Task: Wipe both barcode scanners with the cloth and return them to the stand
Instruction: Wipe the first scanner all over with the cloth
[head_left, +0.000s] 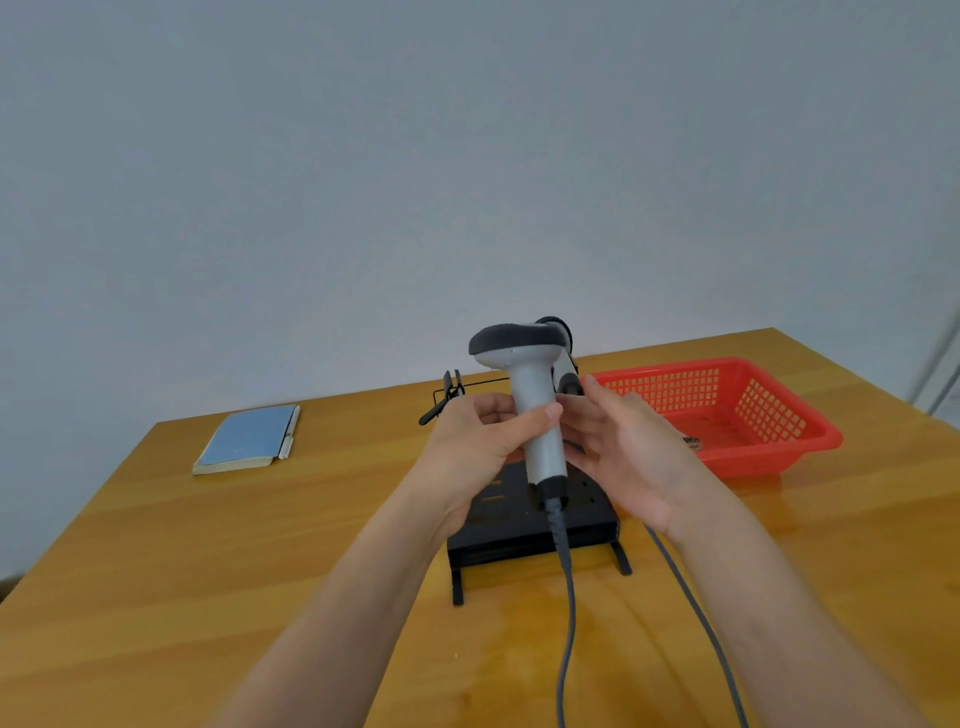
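My left hand (480, 434) grips the handle of a grey barcode scanner (535, 395) with a dark head, held upright above the black stand (592, 512). Its grey cable (566, 597) hangs down toward me. My right hand (623, 447) is beside the handle with straight fingers touching it. Behind the held scanner, a second scanner (563, 358) is partly hidden on the stand's right side, and its cable (696, 613) runs under my right forearm. No cloth is in view.
A red plastic basket (779, 415) sits at the right of the wooden table (208, 571). A blue notebook (249, 436) with a pen (289, 431) beside it lies at the back left. The stand's empty left holder (447, 397) juts out behind my left hand.
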